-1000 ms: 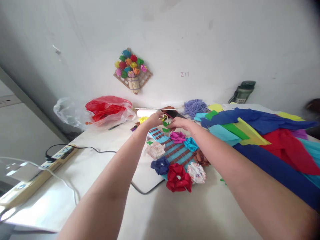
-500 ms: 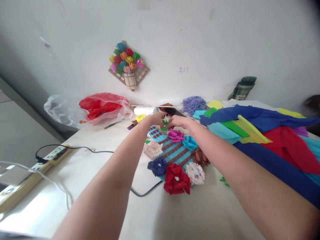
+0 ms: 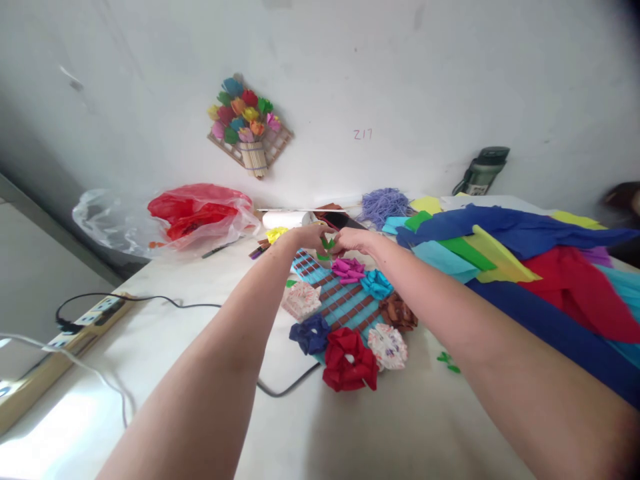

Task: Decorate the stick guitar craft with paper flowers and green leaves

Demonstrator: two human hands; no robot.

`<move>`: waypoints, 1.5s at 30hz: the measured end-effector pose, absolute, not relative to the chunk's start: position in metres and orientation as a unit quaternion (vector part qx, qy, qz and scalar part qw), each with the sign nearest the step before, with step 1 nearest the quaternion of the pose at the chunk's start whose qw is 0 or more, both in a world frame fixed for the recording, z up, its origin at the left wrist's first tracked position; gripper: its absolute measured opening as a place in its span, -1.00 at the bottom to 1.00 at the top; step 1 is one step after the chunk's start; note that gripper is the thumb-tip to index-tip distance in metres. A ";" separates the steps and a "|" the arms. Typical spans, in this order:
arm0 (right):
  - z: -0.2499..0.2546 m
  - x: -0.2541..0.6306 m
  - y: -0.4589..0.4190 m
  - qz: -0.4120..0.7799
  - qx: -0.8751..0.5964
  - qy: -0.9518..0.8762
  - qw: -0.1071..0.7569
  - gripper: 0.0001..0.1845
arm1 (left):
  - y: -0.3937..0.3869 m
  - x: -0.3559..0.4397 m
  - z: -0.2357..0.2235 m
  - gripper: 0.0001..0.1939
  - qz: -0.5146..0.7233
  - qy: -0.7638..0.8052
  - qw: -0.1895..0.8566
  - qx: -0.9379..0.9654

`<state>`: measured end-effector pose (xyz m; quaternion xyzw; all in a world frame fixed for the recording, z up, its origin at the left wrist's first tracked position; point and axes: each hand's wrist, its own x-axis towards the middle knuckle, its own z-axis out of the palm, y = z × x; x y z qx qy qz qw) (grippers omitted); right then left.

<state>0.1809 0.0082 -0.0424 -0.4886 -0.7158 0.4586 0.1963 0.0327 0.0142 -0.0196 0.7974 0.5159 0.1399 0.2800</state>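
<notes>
Near the centre of the frame, the left hand (image 3: 311,238) and right hand (image 3: 354,241) have drawn closer around a green leaf-shaped piece (image 3: 327,244), suggesting finer handling; I cannot tell which fingers pinch it. Just below lies a blue-and-brown striped panel (image 3: 345,301).

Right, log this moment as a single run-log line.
left hand: at small green paper-like leaves | right hand: fingers at same leaves | nearby: blue-and-brown striped panel | panel's near end: red crinkled flower
</notes>
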 end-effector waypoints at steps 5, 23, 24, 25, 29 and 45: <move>-0.045 0.182 0.012 0.465 -0.502 -0.702 0.199 -0.75 | 0.014 0.034 -0.020 -0.26 0.134 0.512 0.262 0.807; -0.060 0.187 0.030 0.560 -0.507 -0.634 0.166 -0.81 | 0.007 0.037 -0.018 -0.17 0.167 0.517 0.240 0.804; -0.061 0.187 0.031 0.566 -0.505 -0.631 0.162 -0.80 | 0.007 0.037 -0.018 -0.16 0.160 0.516 0.231 0.809; -0.062 0.187 0.031 0.572 -0.504 -0.628 0.158 -0.80 | 0.008 0.037 -0.019 -0.15 0.152 0.514 0.223 0.814; -0.063 0.186 0.032 0.583 -0.500 -0.622 0.150 -0.79 | 0.009 0.036 -0.021 -0.16 0.126 0.512 0.207 0.824; -0.052 0.203 0.032 0.621 -0.457 -0.621 0.142 -0.80 | 0.003 0.014 -0.005 -0.47 0.346 0.545 0.281 0.710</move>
